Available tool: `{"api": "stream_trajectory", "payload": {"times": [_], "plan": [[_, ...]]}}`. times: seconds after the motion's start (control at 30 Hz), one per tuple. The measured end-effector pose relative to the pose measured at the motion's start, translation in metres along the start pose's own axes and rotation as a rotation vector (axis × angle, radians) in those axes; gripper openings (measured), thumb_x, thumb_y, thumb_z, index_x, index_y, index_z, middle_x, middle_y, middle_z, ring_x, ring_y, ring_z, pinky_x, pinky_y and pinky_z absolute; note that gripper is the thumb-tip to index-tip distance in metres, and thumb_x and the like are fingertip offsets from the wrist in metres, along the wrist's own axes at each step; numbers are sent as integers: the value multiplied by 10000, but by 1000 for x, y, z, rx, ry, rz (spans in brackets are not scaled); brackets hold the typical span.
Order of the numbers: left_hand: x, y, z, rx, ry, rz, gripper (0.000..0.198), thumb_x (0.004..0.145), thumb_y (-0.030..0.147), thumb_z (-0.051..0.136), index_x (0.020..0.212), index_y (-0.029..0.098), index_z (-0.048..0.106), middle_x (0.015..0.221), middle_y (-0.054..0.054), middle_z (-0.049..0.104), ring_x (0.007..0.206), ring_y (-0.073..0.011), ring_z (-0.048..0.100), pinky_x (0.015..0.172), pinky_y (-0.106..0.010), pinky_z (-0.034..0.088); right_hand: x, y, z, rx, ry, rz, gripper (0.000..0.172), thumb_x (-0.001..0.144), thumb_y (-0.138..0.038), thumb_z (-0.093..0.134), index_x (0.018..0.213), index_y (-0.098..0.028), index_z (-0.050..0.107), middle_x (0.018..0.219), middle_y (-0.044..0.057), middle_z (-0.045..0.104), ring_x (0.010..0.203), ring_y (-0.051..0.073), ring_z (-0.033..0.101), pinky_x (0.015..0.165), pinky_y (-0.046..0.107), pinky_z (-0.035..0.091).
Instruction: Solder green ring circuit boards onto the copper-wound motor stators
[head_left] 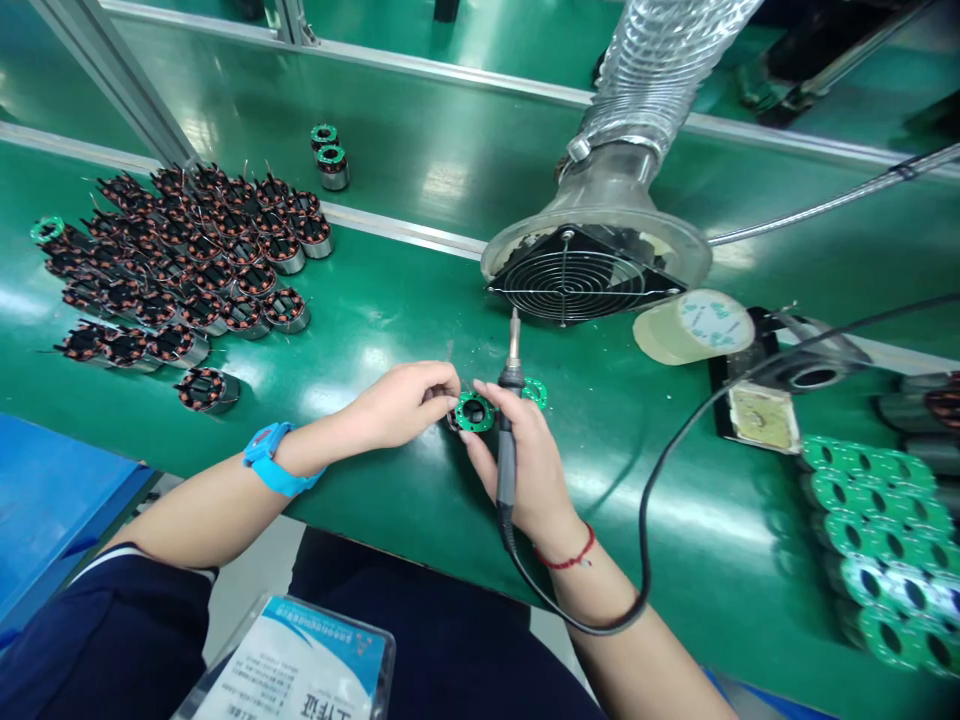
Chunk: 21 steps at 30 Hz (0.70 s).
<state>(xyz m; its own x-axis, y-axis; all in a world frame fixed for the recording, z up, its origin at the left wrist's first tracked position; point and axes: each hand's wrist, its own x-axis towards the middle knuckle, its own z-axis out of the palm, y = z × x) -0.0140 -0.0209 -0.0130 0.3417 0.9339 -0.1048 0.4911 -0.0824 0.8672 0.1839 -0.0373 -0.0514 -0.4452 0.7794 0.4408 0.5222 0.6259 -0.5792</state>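
Note:
In the middle of the bench a motor stator topped by a green ring-shaped circuit board stands between my two hands. My left hand, a blue band on its wrist, pinches with thumb and index finger at the board's left edge; what lies in the pinch is too small to make out. My right hand holds a soldering iron upright, tip pointing away from me, while its thumb and index finger reach to the board's right side. Just beyond these fingers lies another green ring board, partly hidden.
Wound stators crowd the left of the bench. A fume extractor hood hangs ahead. To the right are a tape roll, a soldering stand with sponge and rows of board-topped stators. The iron's cable loops over my right forearm.

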Motion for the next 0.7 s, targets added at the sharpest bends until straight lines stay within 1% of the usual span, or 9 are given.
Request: {"api": "stream_trajectory", "payload": {"times": [0.07, 0.13, 0.23, 0.37, 0.47, 0.53, 0.63, 0.7], "plan": [[0, 1, 0, -92, -23, -50, 56, 867, 158, 554, 812, 166, 564, 720, 30, 576, 679, -111, 536, 647, -230, 416, 2, -4, -1, -15, 0, -65, 602, 897, -222, 611, 1446, -265, 369, 1311, 117, 624, 1136, 280, 601, 922, 484, 527], [0, 2, 1, -119, -31, -79, 46, 867, 170, 564, 822, 159, 572, 728, 26, 594, 684, -110, 548, 644, -229, 420, 3, -7, -3, -39, -3, -137, 634, 890, -188, 597, 1463, -266, 336, 1338, 116, 617, 1178, 289, 585, 923, 491, 516], [0, 2, 3, -104, -20, -91, 44, 854, 140, 556, 822, 153, 583, 727, 25, 600, 675, -107, 543, 632, -227, 409, 4, -11, -7, -108, 8, -180, 611, 890, -165, 576, 1447, -283, 354, 1258, 78, 672, 1153, 286, 599, 883, 471, 516], [-1, 1, 5, -124, 12, -82, 85, 818, 99, 548, 758, 157, 563, 651, 51, 542, 618, -91, 496, 587, -214, 373, 4, -11, -10, -132, 58, -135, 539, 897, -158, 573, 1399, -265, 410, 1078, 42, 744, 1061, 270, 634, 868, 440, 509], [-1, 1, 5, -112, 20, -73, 110, 793, 71, 536, 726, 156, 554, 638, 57, 518, 600, -84, 466, 574, -213, 354, 4, -11, -11, -73, 38, -122, 485, 906, -146, 558, 1364, -259, 449, 1034, 27, 758, 979, 245, 665, 862, 425, 512], [-1, 3, 4, -67, 34, -72, 125, 772, 50, 531, 705, 154, 549, 630, 58, 507, 594, -83, 452, 574, -218, 341, 3, -11, -12, -14, 49, -89, 464, 924, -141, 538, 1367, -255, 462, 1011, 27, 765, 984, 233, 682, 870, 417, 516], [-1, 7, 3, 4, 44, -95, 138, 749, 40, 535, 672, 154, 536, 600, 60, 492, 576, -83, 437, 571, -227, 317, -2, -9, -14, 99, 154, -11, 444, 943, -175, 541, 1378, -244, 486, 961, 31, 773, 976, 219, 705, 865, 392, 531], [-1, 8, 2, 20, 42, -128, 135, 748, 51, 537, 665, 157, 531, 580, 61, 489, 563, -86, 436, 564, -232, 307, -6, -7, -15, 187, 245, 46, 391, 945, -225, 558, 1335, -241, 540, 935, 32, 767, 883, 207, 723, 811, 373, 548]]}}
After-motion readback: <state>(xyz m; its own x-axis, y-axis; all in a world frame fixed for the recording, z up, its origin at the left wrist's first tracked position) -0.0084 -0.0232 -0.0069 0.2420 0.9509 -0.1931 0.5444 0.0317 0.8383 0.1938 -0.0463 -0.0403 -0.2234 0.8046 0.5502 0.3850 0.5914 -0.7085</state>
